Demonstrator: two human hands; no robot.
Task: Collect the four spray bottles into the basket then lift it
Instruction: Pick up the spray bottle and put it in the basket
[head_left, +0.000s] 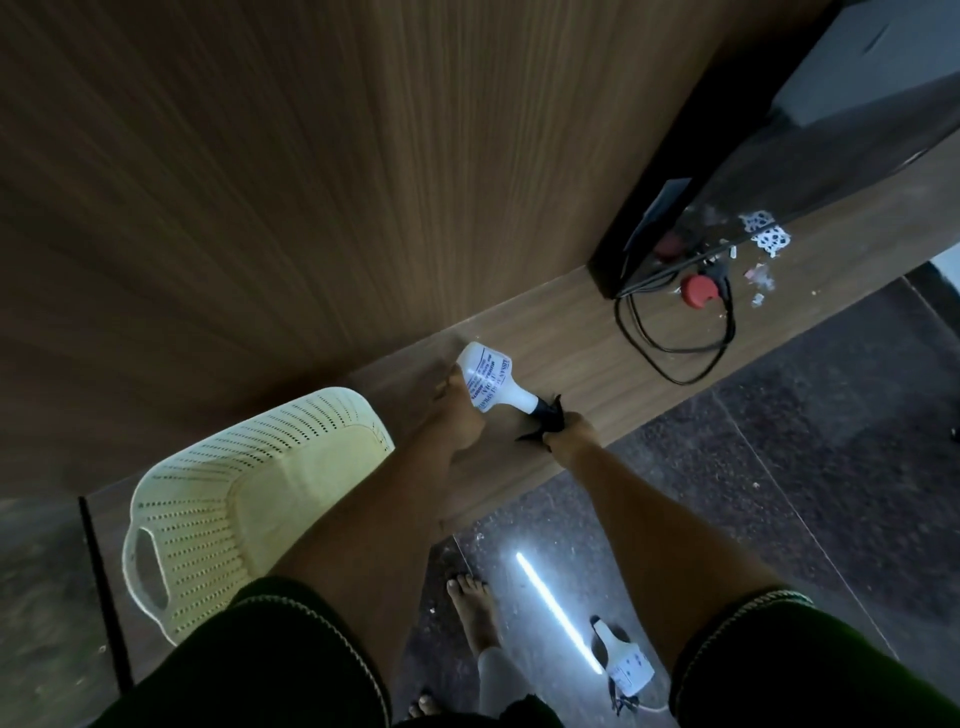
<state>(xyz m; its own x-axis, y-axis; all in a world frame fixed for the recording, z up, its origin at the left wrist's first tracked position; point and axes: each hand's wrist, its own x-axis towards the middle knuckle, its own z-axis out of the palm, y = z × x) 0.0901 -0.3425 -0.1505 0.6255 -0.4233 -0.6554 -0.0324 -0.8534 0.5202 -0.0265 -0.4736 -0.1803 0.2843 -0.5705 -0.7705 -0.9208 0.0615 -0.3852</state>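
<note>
Dim throughout, wide-angle bend at edges, motion smear on wood panel (260, 182) beyond fingers, tube-light glare on floor (556, 613) nearside.

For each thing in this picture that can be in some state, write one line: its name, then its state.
Basket: upright on the shelf, looks empty.
Held spray bottle: tilted, off the shelf.
Left hand: grips the bottle's body.
Right hand: grips its black sprayer.
Floor spray bottle: lying on the floor.
Black cable: loosely looped.

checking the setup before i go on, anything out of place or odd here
One spray bottle lies on the floor beside the feet, not on the shelf. The basket is tipped on its side. Small white scraps litter the shelf near the cable.
</note>
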